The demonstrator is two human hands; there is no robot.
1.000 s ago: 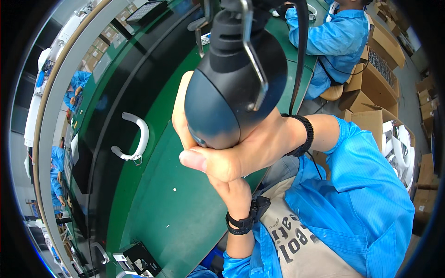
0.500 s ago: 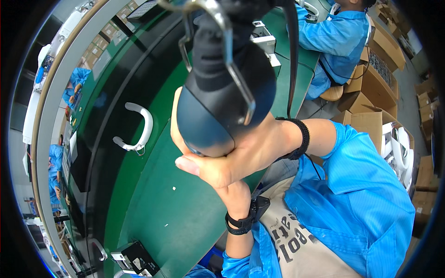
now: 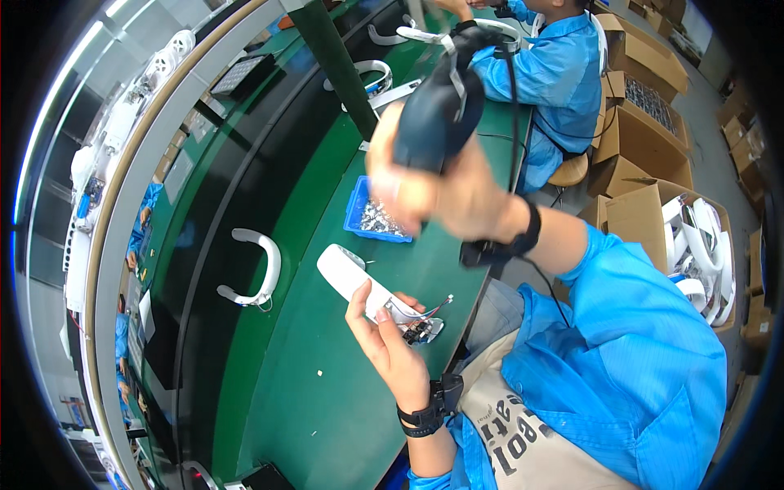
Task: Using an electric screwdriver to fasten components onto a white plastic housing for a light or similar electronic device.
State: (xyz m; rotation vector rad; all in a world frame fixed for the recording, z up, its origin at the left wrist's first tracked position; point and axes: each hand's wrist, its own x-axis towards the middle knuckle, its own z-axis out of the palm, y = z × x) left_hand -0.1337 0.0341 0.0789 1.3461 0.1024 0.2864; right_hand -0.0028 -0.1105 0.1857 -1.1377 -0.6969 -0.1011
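Note:
My right hand [image 3: 441, 196], blurred by motion, is closed around a dark electric screwdriver [image 3: 437, 122] that hangs from a metal hook with a black cable. Its tip is hidden. Lower down, my left hand [image 3: 390, 351] grips a long white plastic housing [image 3: 347, 273] above the green table, thumb on top and fingers along its sides. The end nearest me is uncovered, showing dark inner parts [image 3: 420, 331] and thin coloured wires [image 3: 439, 309] that end in a small white plug. The screwdriver and the housing are apart.
Beyond the housing is a blue bin [image 3: 353, 216] of small metal parts. A white curved band [image 3: 271, 273] lies left on the table. A green post [image 3: 339, 73] rises ahead. A co-worker in blue [image 3: 563, 61] sits far right, near cardboard boxes [image 3: 641, 216], one holding white parts.
My right hand has moved up and away with the screwdriver. The housing, my left hand and the blue bin, hidden before, now show. The view has shifted slightly.

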